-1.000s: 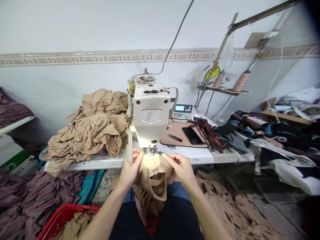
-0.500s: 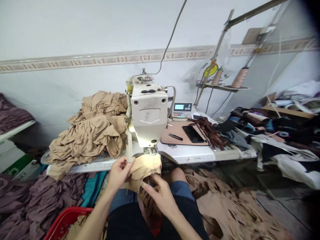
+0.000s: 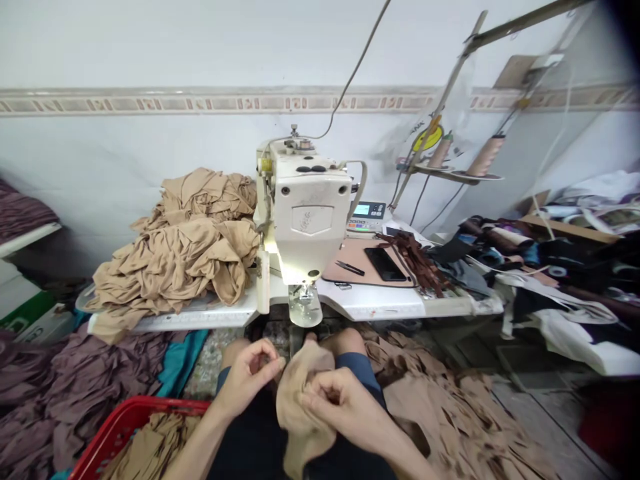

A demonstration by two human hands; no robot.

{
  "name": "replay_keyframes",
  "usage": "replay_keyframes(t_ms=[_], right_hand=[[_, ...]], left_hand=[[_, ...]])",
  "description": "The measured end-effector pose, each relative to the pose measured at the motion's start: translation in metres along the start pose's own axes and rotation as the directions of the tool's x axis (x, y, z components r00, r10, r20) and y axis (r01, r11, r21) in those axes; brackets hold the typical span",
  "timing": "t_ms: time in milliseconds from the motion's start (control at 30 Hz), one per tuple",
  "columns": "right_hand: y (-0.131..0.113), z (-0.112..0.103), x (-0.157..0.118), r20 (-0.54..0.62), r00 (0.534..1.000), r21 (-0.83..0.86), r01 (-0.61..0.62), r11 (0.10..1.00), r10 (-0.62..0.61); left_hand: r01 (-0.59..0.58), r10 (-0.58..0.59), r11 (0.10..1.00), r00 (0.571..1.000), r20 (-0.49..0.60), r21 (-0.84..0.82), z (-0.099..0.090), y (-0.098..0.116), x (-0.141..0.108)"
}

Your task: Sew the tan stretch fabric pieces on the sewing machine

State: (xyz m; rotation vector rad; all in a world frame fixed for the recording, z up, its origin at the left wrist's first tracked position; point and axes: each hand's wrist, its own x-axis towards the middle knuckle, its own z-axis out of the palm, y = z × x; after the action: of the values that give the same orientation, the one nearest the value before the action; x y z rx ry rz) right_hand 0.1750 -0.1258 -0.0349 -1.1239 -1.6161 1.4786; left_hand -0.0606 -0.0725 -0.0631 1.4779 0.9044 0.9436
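Note:
In the head view, a limp piece of tan cloth [image 3: 303, 393] hangs over my lap. My right hand [image 3: 335, 399] pinches it between thumb and fingers at its right side. Just left of the cloth, my left hand [image 3: 253, 375] is closed in a pinch; what its fingertips hold, if anything, is too small to make out. Beyond both hands stands a white sewing machine [image 3: 311, 213]. Its lit needle area and narrow rounded bed [image 3: 306, 313] show with no cloth on them.
A heap of tan fabric [image 3: 185, 260] lies on the table left of the machine. Scissors [image 3: 350, 268] and a black phone [image 3: 385, 264] rest on a mat at right. A red basket [image 3: 117, 423] stands low at left. Brown fabric [image 3: 440, 413] is piled at lower right.
The tan cloth has come off the machine bed and down toward my lap. Both hands have moved lower and nearer to me, and the bed is now uncovered.

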Motion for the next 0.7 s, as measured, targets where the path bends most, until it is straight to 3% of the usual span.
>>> replay_keyframes(t_ms=[33, 100, 200, 267, 333, 500, 633, 700], right_hand=[[-0.002, -0.003, -0.003, 0.05, 0.999, -0.06, -0.015, 0.998, 0.018], [-0.006, -0.009, -0.008, 0.135, 0.989, -0.171, -0.035, 0.985, 0.058], [-0.01, -0.022, -0.012, 0.224, 0.973, -0.267, 0.008, 0.964, 0.054], [-0.009, -0.031, -0.015, 0.219, 0.975, -0.274, 0.045, 0.961, 0.017], [-0.005, -0.04, -0.017, 0.155, 0.988, -0.262, 0.042, 0.964, -0.001], [0.013, -0.046, -0.013, -0.11, 0.993, -0.102, -0.054, 0.993, 0.043], [0.02, -0.04, -0.004, -0.234, 0.971, 0.033, -0.042, 0.999, 0.049], [0.019, -0.038, -0.001, -0.251, 0.967, 0.062, -0.036, 0.997, 0.051]], left_hand=[[0.019, -0.019, 1.0, 1.0, 0.012, -0.001, 0.003, 0.002, -0.001], [0.083, -0.087, 0.996, 0.982, 0.167, 0.03, 0.014, 0.004, -0.004], [0.161, -0.197, 0.98, 0.859, 0.473, 0.114, 0.033, 0.003, -0.008], [0.185, -0.229, 0.973, 0.812, 0.537, 0.136, 0.039, 0.002, -0.011], [0.194, -0.235, 0.972, 0.842, 0.486, 0.134, 0.039, 0.002, -0.012], [0.189, -0.206, 0.978, 0.948, 0.243, 0.092, 0.029, 0.008, -0.008], [0.165, -0.156, 0.985, 0.976, 0.152, -0.052, 0.026, 0.01, -0.001], [0.126, -0.121, 0.992, 0.984, 0.134, -0.03, 0.024, 0.01, 0.002]])
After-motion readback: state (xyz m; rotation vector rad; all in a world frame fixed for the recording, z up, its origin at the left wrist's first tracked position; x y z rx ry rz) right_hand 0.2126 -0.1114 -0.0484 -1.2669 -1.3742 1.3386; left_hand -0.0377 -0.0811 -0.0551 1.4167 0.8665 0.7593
